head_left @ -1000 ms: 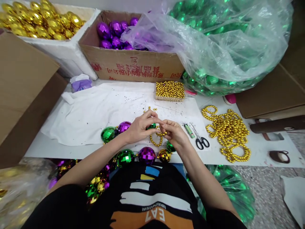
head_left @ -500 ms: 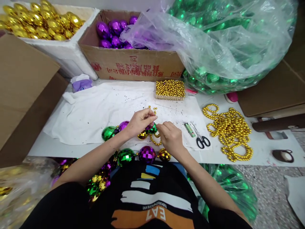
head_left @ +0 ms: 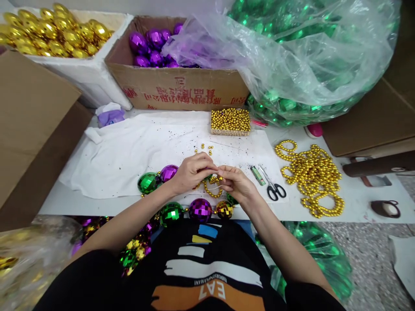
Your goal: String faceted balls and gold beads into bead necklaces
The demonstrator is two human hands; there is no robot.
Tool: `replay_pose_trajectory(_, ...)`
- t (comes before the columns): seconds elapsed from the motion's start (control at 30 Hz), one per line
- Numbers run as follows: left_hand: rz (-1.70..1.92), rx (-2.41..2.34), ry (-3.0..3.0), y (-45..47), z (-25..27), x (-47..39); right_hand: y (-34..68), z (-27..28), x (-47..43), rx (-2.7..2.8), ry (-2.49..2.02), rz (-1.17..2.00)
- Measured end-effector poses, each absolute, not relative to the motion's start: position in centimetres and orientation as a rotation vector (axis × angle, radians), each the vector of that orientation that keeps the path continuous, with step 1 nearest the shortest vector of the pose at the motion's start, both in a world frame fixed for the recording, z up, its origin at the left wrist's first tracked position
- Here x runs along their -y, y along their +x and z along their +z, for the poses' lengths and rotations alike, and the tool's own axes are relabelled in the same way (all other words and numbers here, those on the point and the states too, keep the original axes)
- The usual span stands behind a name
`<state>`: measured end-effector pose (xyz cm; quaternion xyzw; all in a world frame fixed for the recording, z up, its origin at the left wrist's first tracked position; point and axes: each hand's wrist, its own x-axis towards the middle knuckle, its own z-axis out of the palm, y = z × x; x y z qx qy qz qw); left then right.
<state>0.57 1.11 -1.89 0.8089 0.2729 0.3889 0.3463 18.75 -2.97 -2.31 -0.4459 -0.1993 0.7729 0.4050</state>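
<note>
The left hand [head_left: 196, 170] and the right hand [head_left: 236, 180] are brought together over the middle of the tabletop [head_left: 356, 196], their tips touching or nearly so. In the right hand, a thin, pale cord [head_left: 214, 187] is pinched by the bent fingers, its free part curving out below them, and a small, round gold bead [head_left: 220, 178] is seen at the fingertips. The fingers of the left hand are curled inward; whether anything is gripped by them cannot be told, as their undersides are hidden.

Just beneath the hands, a loop of smooth gold beads [head_left: 212, 191] is laid. A string of large balls [head_left: 200, 210], faceted like mirror tiles in glossy green, purple and gold, is spread around the hands: a row of three is set along the near edge, while a green and a purple one are rested beyond the left forearm on a creased white cloth [head_left: 126, 147], soft and flecked with dark specks. Small gold beads are used as links between the balls.

Beyond the hands, a clear rectangular tray [head_left: 230, 131] is heaped with tiny shiny beads. To the right, black-handled scissors [head_left: 275, 191] are placed beside a slim green lighter-shaped object [head_left: 257, 175], and farther right strands of gold beads [head_left: 313, 177] are piled in tangled coils. At the back, purple balls are held in a corrugated cardboard box [head_left: 178, 88] and green ones in a wrinkled translucent plastic bag [head_left: 311, 69].
</note>
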Motion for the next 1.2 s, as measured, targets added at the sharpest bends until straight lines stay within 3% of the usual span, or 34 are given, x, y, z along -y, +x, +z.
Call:
replay_pose_trajectory(0.17,0.893,-0.826,2.029,0.4,-1.2,-1.1,18.9,-2.8,2.9,0.779,-1.219,1.834)
replay_pose_trajectory(0.4,0.483,-1.028,1.748,0.0,0.9,-2.0,19.5,-0.8,3.8,1.8,-1.459,0.543)
replay_pose_trajectory(0.6,0.383,-0.76,1.105,-0.1,1.4,-3.7,16.7,-1.7,7.1,1.99,-1.291,0.264)
replay_pose_trajectory(0.8,0.354,-0.723,1.25,-0.6,2.1,-3.3,18.0,-1.2,5.6,1.881,-1.38,0.502)
replay_pose_trajectory(1.03,0.397,-0.728,1.9,-0.4,3.1,-2.7,18.7,-1.0,2.1,1.295,-1.101,1.593)
replay_pose_trajectory(1.2,0.463,-0.744,1.993,-0.5,2.2,-2.5,18.6,-2.1,1.9,1.061,-1.031,1.864)
